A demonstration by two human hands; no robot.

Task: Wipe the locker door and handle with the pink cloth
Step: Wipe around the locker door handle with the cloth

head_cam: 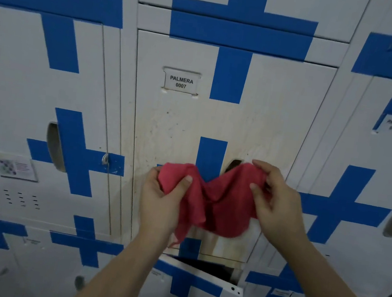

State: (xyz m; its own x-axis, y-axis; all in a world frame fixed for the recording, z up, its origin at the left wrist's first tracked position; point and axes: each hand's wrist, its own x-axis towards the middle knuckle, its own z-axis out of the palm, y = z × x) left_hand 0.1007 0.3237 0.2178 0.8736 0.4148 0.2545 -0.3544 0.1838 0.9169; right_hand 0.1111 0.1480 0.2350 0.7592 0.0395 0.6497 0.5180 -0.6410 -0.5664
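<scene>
Forearms enter from the bottom edge. Left hand (161, 193), lower centre, in front of locker door (180, 126) labelled 0007, pinches the left corner of the pink cloth (218, 201). Cloth hangs bunched between the hands; contact with the door cannot be told. Handle (234, 163) slot shows just above the cloth, mostly covered. Right hand (275, 198) pinches the right corner. Judgement: fold to a flat pad first, press firmly on the yellowish mid-door stains, then work an edge into the handle recess.
</scene>
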